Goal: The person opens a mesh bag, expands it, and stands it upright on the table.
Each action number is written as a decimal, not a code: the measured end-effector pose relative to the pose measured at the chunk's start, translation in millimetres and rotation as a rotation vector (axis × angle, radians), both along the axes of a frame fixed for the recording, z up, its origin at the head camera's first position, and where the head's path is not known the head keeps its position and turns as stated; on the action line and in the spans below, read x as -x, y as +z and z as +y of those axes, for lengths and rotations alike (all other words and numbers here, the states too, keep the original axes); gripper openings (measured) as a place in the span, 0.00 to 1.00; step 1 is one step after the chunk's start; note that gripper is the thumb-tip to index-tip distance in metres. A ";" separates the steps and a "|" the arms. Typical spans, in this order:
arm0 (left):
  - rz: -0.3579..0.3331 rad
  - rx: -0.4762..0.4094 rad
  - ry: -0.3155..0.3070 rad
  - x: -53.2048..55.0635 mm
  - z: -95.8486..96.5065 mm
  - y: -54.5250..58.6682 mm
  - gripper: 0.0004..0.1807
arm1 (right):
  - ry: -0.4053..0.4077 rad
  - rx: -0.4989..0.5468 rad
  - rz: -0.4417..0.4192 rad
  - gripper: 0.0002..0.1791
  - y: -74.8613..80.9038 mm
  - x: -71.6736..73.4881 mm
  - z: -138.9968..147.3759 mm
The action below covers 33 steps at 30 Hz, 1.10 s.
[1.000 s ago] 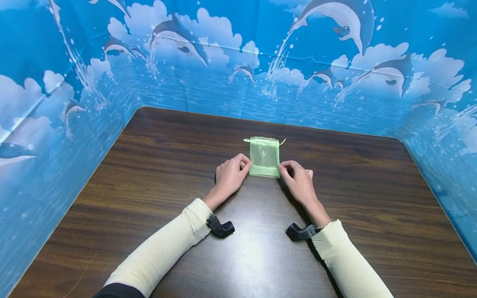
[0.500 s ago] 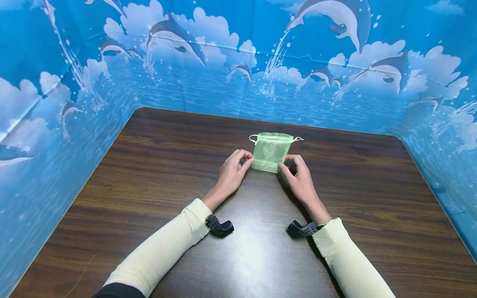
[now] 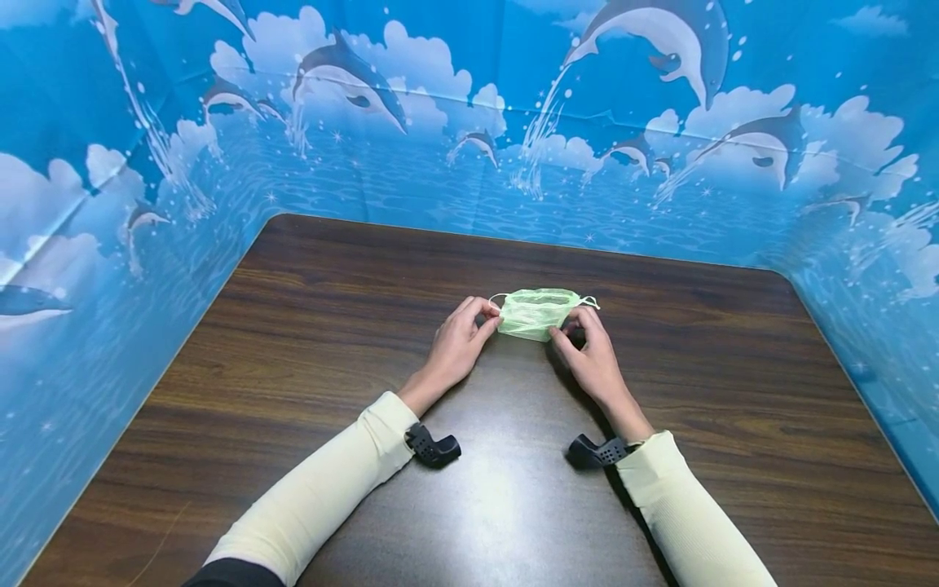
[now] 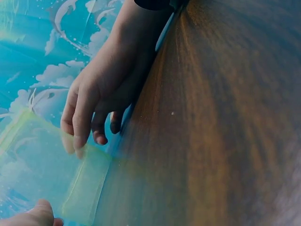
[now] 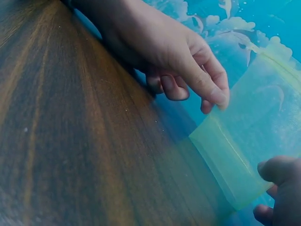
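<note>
A sheer light-green drawstring pouch (image 3: 534, 316) is held by its two side edges near the far middle of the table. The left hand (image 3: 456, 338) pinches its left side between thumb and fingers. At the right side, the right hand (image 3: 591, 355) pinches it the same way. White cord loops stick out from both ends of the gathered top. In the left wrist view the pouch (image 4: 40, 160) stands up from the table, see-through, with its bottom seam low. The right wrist view shows the pouch (image 5: 256, 136) tilted between both hands. Nothing is visible inside it.
A dark wood-grain table (image 3: 330, 326) spreads around the hands. Behind it and along both sides hangs a blue curtain (image 3: 411, 187) printed with dolphins. Black wrist cameras (image 3: 434, 447) sit at the cuffs of pale sleeves (image 3: 330, 481).
The pouch lay flat at first; it was then lifted and shifted slightly right. Its top edge has since swung toward the viewer, so it looks much shorter. Both hands stay at its sides.
</note>
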State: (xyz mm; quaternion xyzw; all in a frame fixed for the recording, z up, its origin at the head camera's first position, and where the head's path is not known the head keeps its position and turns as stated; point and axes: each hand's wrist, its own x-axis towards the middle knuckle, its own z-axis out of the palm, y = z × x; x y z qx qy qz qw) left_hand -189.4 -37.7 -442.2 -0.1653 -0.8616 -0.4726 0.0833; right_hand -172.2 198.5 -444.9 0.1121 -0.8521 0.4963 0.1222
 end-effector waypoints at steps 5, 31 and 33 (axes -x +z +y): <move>-0.005 0.017 0.000 -0.2 0.3 0.5 0.09 | -0.010 -0.016 -0.064 0.14 1.2 -0.1 2.1; -0.014 -0.209 -0.054 -0.1 1.2 0.3 0.09 | -0.026 -0.052 -0.125 0.21 0.3 -2.0 2.3; 0.001 -0.248 -0.050 0.2 1.3 1.0 0.09 | -0.014 -0.030 -0.141 0.21 1.4 -1.6 1.6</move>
